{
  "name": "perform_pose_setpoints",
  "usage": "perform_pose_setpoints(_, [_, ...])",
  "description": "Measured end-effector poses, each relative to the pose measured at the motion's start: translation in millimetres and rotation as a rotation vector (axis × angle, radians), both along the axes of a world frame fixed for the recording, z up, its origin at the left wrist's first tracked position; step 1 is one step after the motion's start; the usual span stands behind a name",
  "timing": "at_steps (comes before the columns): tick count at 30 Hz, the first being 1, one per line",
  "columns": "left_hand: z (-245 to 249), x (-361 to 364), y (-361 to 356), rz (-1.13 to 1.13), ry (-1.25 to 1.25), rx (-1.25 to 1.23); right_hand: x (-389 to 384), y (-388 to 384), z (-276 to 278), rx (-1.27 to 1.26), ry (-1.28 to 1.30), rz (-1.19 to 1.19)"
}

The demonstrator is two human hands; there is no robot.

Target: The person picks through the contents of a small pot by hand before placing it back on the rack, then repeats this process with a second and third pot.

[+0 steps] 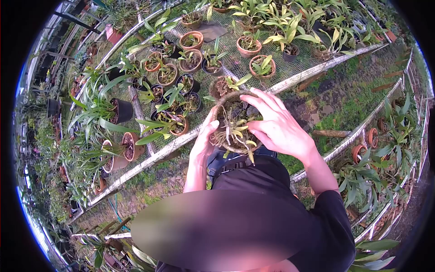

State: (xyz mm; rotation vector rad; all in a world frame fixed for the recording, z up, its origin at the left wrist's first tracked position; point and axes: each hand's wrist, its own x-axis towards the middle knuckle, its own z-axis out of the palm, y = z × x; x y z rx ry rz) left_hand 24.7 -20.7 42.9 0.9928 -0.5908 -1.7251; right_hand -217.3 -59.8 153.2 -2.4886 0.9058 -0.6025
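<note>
A round, weathered pot [234,96] is held in front of my body, with its open top facing up. Inside it sits a plant [238,131] with yellow-green stems and pale roots, some hanging over the near rim. My left hand [207,136] is wrapped round the pot's left side, thumb at the rim. My right hand [276,122] reaches over the right rim, its fingers bent and touching the plant or the pot's inside; the fingertips are partly hidden. Just beyond the pot lies a brown root clump [220,86] with a few green leaves.
Beyond the pot stands a mesh-topped bench [290,82] with a pale edge, bearing several clay and black pots of plants. Tipped clay pots [131,147] lie at its left. Another bench with potted plants [362,174] is at the right, across a mossy path [337,120].
</note>
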Motion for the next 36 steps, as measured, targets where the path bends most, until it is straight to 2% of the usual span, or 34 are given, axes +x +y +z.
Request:
perform_pose_setpoints(3, [-7.3,5.8,-1.4,-0.088,-0.041,0.001,3.0,0.3,-9.2,-0.031,0.066,0.006])
perform_pose_setpoints(8, [-11.5,10.2,-0.6,-0.099,-0.040,0.096,12.8,14.3,-35.1,-0.184,0.158,-0.056])
perform_pose_setpoints(13, [-1.0,11.9,-2.0,-0.112,-0.086,0.078,12.8,10.5,-26.5,-0.134,0.195,-0.004])
perform_pose_setpoints(16, [-4.5,14.2,-5.2,-0.206,-0.073,0.012,13.4,6.2,-28.8,-0.110,0.247,0.033])
perform_pose_setpoints(20, [2.9,7.5,-3.1,-0.223,-0.152,0.064,14.1,6.7,-29.8,-0.160,0.343,0.059])
perform_pose_setpoints(23, [-10.4,9.6,-1.7,-0.226,-0.138,0.067,12.8,6.8,-38.8,-0.179,0.244,0.070])
perform_pose_setpoints(26, [-9.1,9.0,1.6,-0.209,-0.137,0.149,15.5,11.0,-33.4,-0.162,0.343,0.050])
perform_pose_setpoints(29, [0.0,8.3,1.1,-0.233,-0.116,0.144,16.3,10.5,-34.1,-0.170,0.326,0.079])
perform_pose_setpoints(32, [-11.6,11.4,0.5,-0.211,-0.061,0.094,13.9,11.4,-36.4,-0.177,0.339,0.086])
perform_pose_setpoints(36, [-15.9,12.4,2.9,-0.178,-0.023,0.085,9.1,12.3,-26.2,-0.186,0.217,0.059])
